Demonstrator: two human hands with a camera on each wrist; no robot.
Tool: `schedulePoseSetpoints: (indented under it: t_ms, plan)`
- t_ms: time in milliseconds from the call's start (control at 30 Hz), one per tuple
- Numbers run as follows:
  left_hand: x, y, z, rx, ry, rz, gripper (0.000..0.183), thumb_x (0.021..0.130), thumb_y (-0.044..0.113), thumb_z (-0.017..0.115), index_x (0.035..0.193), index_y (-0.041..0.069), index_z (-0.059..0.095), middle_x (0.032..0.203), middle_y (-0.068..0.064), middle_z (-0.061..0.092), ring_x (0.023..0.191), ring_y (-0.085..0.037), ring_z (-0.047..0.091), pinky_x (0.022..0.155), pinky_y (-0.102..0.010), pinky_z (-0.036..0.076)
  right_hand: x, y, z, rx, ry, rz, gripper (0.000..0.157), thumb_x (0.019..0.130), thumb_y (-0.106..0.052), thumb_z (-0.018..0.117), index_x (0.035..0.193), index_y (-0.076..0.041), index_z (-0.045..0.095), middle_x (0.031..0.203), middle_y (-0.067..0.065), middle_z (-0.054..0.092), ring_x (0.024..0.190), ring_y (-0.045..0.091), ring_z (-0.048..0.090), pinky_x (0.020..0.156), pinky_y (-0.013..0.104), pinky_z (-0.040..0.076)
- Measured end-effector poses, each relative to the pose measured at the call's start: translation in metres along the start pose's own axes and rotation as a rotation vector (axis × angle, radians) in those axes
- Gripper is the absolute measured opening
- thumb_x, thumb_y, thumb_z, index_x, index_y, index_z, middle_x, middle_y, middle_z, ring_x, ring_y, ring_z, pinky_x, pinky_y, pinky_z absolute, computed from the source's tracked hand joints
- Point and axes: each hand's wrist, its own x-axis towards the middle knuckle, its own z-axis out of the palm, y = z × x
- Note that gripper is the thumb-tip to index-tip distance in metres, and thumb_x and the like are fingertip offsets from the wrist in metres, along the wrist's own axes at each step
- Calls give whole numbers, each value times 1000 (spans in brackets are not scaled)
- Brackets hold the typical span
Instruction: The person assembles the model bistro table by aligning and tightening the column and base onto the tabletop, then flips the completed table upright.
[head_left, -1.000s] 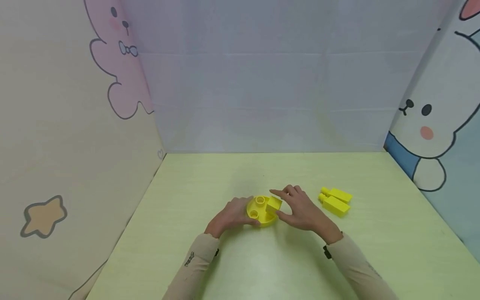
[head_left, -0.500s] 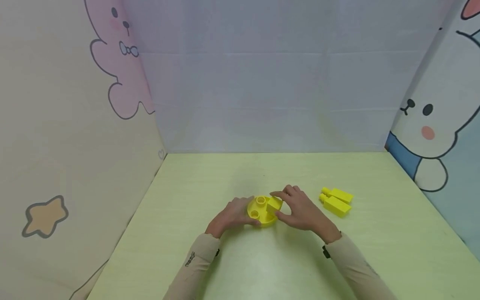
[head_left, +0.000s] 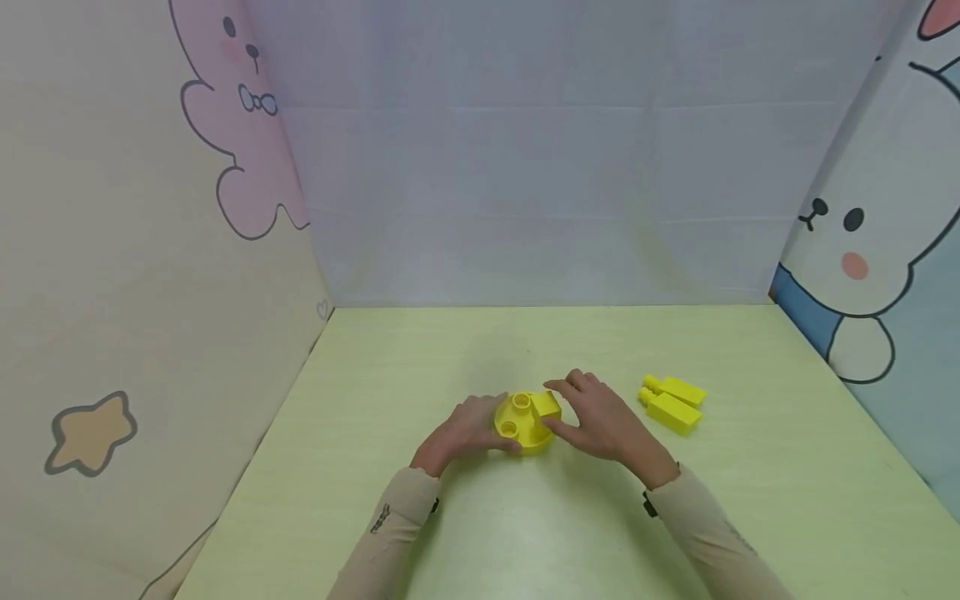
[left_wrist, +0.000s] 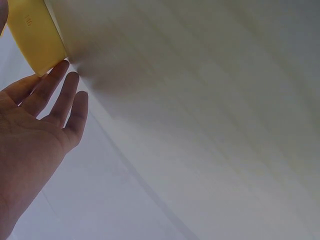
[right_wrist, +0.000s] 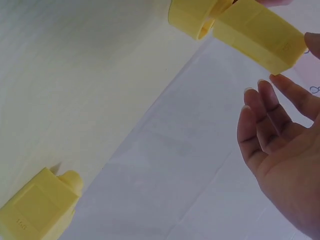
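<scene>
My left hand (head_left: 467, 425) grips the side of a round yellow base (head_left: 531, 433), thumb on its near edge and fingers behind. Two round sockets show on the base's left half. At its right side, a yellow rectangular block (head_left: 546, 405) is pinched between the thumb and index finger of my right hand (head_left: 598, 422). The right wrist view has that block (right_wrist: 260, 37) standing against the base (right_wrist: 190, 15), its lower end hidden there. In the left wrist view, the base's side wall (left_wrist: 36, 35) meets the left fingertips.
Right of my right hand, two more yellow blocks with round pegs lie side by side on the pale green table: a nearer block (head_left: 672, 413) and a farther block (head_left: 684, 391). Fabric walls with cartoon animals stand around the table (head_left: 420, 350).
My right hand has shifted slightly left, and the block in it has turned and moved a little left over the base. My left hand and the base hold nearly still.
</scene>
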Motion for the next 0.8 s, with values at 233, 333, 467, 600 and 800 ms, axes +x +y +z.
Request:
schedulePoseSetpoints:
  t_ms: [233, 333, 467, 600, 800]
  plan:
    - [0, 0, 0, -6, -1, -1, 72, 79, 53, 86, 132, 12, 59, 98, 3, 63, 86, -17, 55, 75, -36, 46, 2, -3, 7, -81, 74, 17, 43, 88, -39, 83, 106, -4, 66, 94, 6, 58, 84, 25, 53, 71, 40, 47]
    - [0, -2, 1, 4, 0, 3, 70, 79, 53, 86, 130, 14, 59, 93, 4, 60, 82, -17, 54, 72, -34, 44, 3, -5, 12, -108, 99, 38, 46, 89, -44, 80, 101, -4, 62, 91, 7, 57, 83, 27, 53, 69, 41, 46]
    - [0, -2, 1, 8, 0, 4, 73, 79, 54, 86, 133, 13, 58, 93, 5, 59, 82, -17, 52, 71, -33, 43, 3, -5, 13, -70, 82, 36, 48, 91, -42, 78, 112, -2, 64, 97, 8, 57, 87, 28, 52, 73, 41, 46]
    - [-1, -1, -1, 4, 3, 19, 72, 80, 54, 85, 133, 13, 58, 93, 5, 60, 82, -16, 53, 72, -34, 44, 2, -1, 11, -9, 66, -24, 42, 93, -28, 78, 125, -3, 66, 101, 9, 56, 88, 25, 50, 74, 40, 45]
    - [-1, -3, 0, -2, 13, 48, 70, 80, 53, 86, 131, 14, 59, 95, 6, 62, 83, -14, 56, 73, -35, 46, 4, -3, 10, -68, 116, 12, 31, 90, -27, 80, 105, -4, 66, 92, 7, 53, 83, 28, 49, 70, 41, 43]
